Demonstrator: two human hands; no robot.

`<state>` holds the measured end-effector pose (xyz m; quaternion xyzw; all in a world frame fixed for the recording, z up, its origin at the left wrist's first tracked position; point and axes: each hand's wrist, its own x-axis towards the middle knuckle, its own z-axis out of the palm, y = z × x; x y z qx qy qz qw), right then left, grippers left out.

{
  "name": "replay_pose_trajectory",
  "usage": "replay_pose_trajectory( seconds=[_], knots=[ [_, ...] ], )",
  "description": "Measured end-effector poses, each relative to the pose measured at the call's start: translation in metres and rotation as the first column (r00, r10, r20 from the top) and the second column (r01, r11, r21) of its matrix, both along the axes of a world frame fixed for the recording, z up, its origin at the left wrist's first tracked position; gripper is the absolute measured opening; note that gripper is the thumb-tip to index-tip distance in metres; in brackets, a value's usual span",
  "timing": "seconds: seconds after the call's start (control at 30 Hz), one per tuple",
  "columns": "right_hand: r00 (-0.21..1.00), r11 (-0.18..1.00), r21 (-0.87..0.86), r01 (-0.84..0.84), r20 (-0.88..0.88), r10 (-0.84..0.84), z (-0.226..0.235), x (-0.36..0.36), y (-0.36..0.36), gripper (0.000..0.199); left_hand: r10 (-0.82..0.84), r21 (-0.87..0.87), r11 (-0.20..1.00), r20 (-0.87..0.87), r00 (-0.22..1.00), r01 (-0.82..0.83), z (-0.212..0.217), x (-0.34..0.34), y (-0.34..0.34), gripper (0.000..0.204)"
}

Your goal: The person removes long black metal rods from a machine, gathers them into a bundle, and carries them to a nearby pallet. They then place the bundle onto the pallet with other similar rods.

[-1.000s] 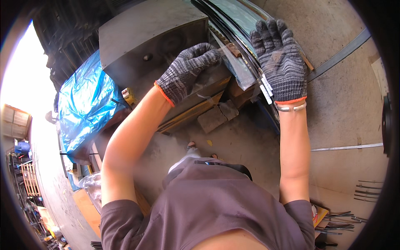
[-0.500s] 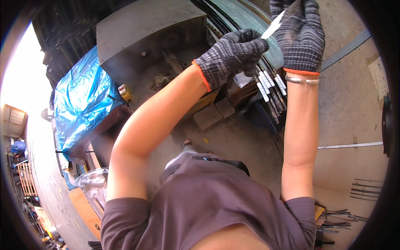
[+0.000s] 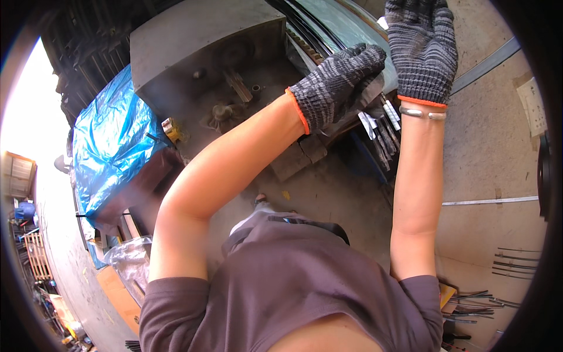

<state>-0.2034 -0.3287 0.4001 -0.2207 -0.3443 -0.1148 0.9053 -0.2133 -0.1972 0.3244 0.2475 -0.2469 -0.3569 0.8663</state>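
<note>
Both my hands wear dark grey striped knit gloves with orange cuffs. My left hand [image 3: 343, 85] is closed, its fingers curled in toward the right; what they hold, if anything, is hidden. A grey-brown flat edge [image 3: 370, 92] shows just below these fingertips; I cannot tell if it is held. My right hand [image 3: 422, 50] is raised at the upper right, its fingertips reaching the top edge of the view. A small end of a white strip [image 3: 382, 23] shows beside the right fingers, which mostly hide it. The two hands are apart.
Below the hands lies a bundle of dark rods with white-wrapped ends [image 3: 381, 132]. A grey metal box [image 3: 199, 35] stands at the upper left, near a stack under blue plastic sheeting [image 3: 111, 141]. Long dark bars under clear plastic [image 3: 346, 26] run behind. Thin rods [image 3: 469, 305] lie lower right.
The white strip that stretched between my hands is now almost hidden at the right hand. My left hand has moved slightly right and turned; the right hand has barely moved.
</note>
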Motion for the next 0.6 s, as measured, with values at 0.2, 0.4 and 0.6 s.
replay_pose_trajectory(
  seconds=[0.2,0.4,0.6],
  knots=[
    [0.994,0.996,-0.045,0.082,0.076,-0.078,-0.002,0.0,-0.012,0.021,0.01,0.37,0.918,0.342,0.94,-0.144,0.007,-0.008,0.011,0.04],
    [0.992,0.991,-0.064,0.116,0.054,-0.113,-0.005,-0.002,0.002,0.019,0.056,0.327,0.927,0.36,0.931,-0.182,-0.001,-0.011,0.002,0.031],
    [0.988,0.989,-0.038,0.146,-0.036,-0.147,-0.007,-0.009,0.007,0.017,0.077,0.337,0.901,0.495,0.865,-0.273,-0.011,-0.008,0.006,0.03]
  ],
)
